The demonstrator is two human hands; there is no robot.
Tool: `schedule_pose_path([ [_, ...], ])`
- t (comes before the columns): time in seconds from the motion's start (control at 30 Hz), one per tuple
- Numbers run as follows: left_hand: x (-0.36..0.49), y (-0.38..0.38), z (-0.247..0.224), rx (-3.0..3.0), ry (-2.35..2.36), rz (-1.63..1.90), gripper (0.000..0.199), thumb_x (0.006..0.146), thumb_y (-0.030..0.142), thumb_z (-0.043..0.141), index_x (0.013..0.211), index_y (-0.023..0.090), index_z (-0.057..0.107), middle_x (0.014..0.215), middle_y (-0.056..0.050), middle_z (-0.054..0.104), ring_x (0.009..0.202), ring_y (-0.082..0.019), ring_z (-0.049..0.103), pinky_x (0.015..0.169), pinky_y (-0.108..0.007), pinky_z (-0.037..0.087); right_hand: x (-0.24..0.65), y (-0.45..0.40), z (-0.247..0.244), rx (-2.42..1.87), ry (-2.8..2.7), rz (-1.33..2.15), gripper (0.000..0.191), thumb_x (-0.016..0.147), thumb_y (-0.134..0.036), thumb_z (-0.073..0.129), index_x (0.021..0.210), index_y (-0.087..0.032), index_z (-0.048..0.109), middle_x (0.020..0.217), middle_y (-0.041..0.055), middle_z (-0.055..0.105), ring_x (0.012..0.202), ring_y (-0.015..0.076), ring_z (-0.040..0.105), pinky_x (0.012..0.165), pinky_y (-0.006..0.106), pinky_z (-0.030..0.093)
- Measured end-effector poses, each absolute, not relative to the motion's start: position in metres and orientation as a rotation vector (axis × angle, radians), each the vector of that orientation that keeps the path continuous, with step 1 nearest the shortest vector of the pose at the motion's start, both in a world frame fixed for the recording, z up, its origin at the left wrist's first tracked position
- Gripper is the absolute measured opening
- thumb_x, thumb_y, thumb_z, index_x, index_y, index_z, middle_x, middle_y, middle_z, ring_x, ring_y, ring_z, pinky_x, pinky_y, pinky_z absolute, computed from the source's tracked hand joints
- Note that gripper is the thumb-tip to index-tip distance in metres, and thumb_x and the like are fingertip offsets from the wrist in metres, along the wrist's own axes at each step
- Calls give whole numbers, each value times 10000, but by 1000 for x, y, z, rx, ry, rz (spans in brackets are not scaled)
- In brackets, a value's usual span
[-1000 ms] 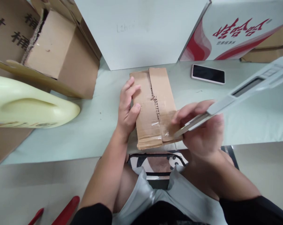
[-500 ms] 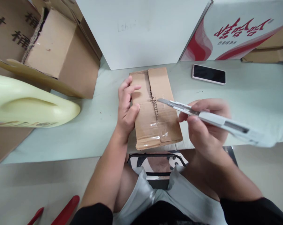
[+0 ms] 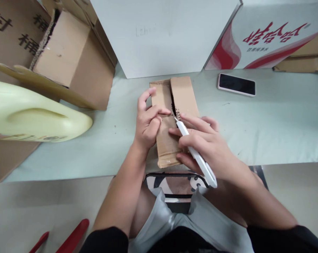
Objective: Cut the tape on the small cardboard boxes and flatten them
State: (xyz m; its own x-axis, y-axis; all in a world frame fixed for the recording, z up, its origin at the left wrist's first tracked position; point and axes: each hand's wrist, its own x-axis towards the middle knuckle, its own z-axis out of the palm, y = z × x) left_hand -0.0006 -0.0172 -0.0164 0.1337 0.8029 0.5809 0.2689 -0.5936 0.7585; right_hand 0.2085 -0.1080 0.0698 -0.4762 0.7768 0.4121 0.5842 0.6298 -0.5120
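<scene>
A small cardboard box (image 3: 185,92) lies on the pale green tabletop in front of me, with a dark gap along its top seam. My left hand (image 3: 147,123) grips the box's left side, fingertips on its top flap. In my right hand (image 3: 206,142) is a white utility knife (image 3: 198,158), its tip at the seam near the middle of the box. Fingers of that hand also rest on the box's right flap. Much of the blade is hidden in the gap.
Behind the box stands a large white box (image 3: 164,38). A phone (image 3: 236,84) lies to the right, before a red-and-white carton (image 3: 266,38). On the left are a yellow jug (image 3: 37,114) and a larger cardboard box (image 3: 90,66).
My right hand has moved left onto the box, bringing the knife tip down to the seam. The knife now points more away from me, and the gap between the flaps looks wider.
</scene>
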Motion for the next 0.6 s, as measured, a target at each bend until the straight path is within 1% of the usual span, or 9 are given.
schedule_pose_path([
  [0.07, 0, -17, -17, 1928, 1030, 1468, 637, 991, 783, 401, 879, 259, 743, 1577, -80, 538, 1466, -371, 523, 1222, -557, 513, 209, -108, 69, -1054, -2275, 331, 153, 966, -268, 702, 1040, -314, 576, 1218, 7, 824, 1464, 318, 605, 1142, 533, 390],
  [0.2, 1, -18, -16, 1962, 1053, 1455, 620, 989, 782, 430, 918, 258, 753, 1555, -86, 531, 1507, -400, 479, 1258, -620, 451, 211, -109, 69, -1063, -2257, 213, 118, 994, -402, 663, 1043, -338, 577, 1102, -34, 808, 1364, 285, 637, 1193, 516, 311],
  [0.27, 0, -20, -15, 1973, 1062, 1455, 630, 995, 780, 419, 940, 255, 763, 1549, -95, 519, 1534, -415, 448, 1269, -641, 426, 214, -109, 70, -1058, -2218, 139, 170, 976, -493, 663, 1034, -358, 578, 1052, -31, 792, 1283, 295, 653, 1170, 528, 338],
  [0.33, 0, -21, -13, 1969, 1063, 1458, 627, 1000, 773, 420, 959, 256, 774, 1554, -95, 503, 1548, -423, 431, 1269, -649, 423, 217, -108, 72, -1062, -2143, 63, 236, 927, -548, 700, 994, -361, 572, 992, -9, 773, 1195, 312, 663, 1104, 543, 403],
  [0.4, -2, -22, -12, 1953, 1039, 1477, 592, 1004, 752, 445, 978, 265, 782, 1572, -84, 483, 1558, -425, 419, 1268, -656, 425, 220, -106, 72, -1040, -2009, -7, 279, 873, -520, 754, 913, -335, 548, 915, 9, 747, 1088, 318, 670, 1004, 543, 465],
  [0.47, -3, -22, -13, 1933, 1010, 1505, 552, 1004, 733, 477, 992, 273, 783, 1596, -75, 465, 1565, -424, 408, 1268, -661, 424, 223, -102, 71, -1021, -1822, -37, 291, 848, -418, 772, 862, -308, 502, 883, 9, 719, 991, 299, 677, 947, 531, 502],
  [0.5, -4, -21, -13, 1927, 1005, 1517, 543, 1001, 733, 491, 999, 274, 781, 1604, -74, 460, 1567, -425, 404, 1270, -666, 420, 225, -99, 69, -1013, -1720, -33, 295, 846, -391, 769, 873, -306, 487, 891, 5, 702, 957, 288, 684, 936, 525, 517],
  [0.53, -4, -21, -14, 1926, 1011, 1525, 542, 995, 738, 501, 1007, 273, 779, 1607, -77, 458, 1568, -427, 401, 1274, -673, 412, 227, -97, 66, -1025, -1629, -6, 291, 860, -406, 754, 907, -312, 483, 914, 8, 683, 946, 283, 694, 932, 524, 528],
  [0.6, -6, -19, -17, 1925, 1045, 1533, 556, 988, 753, 501, 1031, 272, 777, 1604, -79, 458, 1572, -427, 397, 1287, -678, 390, 232, -90, 56, -1139, -1569, 170, 321, 924, -585, 658, 1037, -342, 481, 1018, 32, 641, 1034, 295, 709, 947, 525, 541],
])
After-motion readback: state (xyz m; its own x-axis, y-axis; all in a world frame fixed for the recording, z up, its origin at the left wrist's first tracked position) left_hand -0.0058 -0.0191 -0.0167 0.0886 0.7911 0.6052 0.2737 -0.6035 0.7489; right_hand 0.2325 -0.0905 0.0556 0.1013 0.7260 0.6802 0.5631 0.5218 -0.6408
